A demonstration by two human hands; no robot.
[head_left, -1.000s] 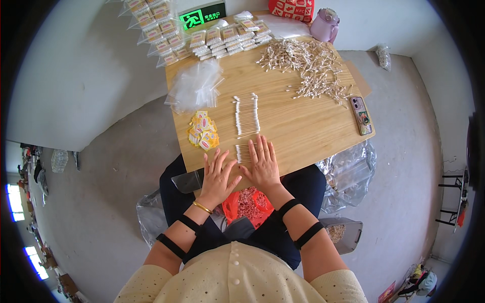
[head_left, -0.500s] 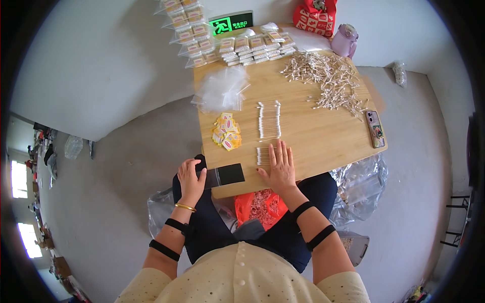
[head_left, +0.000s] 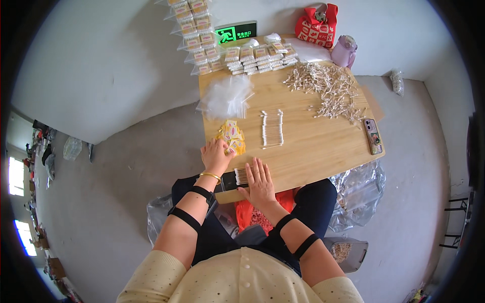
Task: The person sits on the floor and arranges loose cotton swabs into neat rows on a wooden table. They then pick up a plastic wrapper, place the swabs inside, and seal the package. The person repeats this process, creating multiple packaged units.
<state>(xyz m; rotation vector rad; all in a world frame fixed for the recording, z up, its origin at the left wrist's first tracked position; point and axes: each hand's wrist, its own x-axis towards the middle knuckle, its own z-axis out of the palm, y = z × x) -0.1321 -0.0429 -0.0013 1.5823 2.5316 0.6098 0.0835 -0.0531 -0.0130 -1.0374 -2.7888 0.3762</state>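
Note:
My left hand is at the near side of a small pile of yellow printed paper cards, its fingers bent and the thumb against a card at the pile's edge. Stretched out flat, my right hand rests beside and partly over a short row of cotton swabs. That row lies over a black flat piece at the table's near edge; my right hand hides part of it. A longer, neat row of cotton swabs lies in mid-table, apart from both hands.
Clear plastic bags lie behind the cards. Packed swab bags are stacked at the back, more in a tall stack. Loose swabs heap at the right, near a phone, purple jug and red bag.
My left hand has moved from the black piece up to the yellow cards. My right hand has slid left and nearer with the short swab row, which is now over the black piece.

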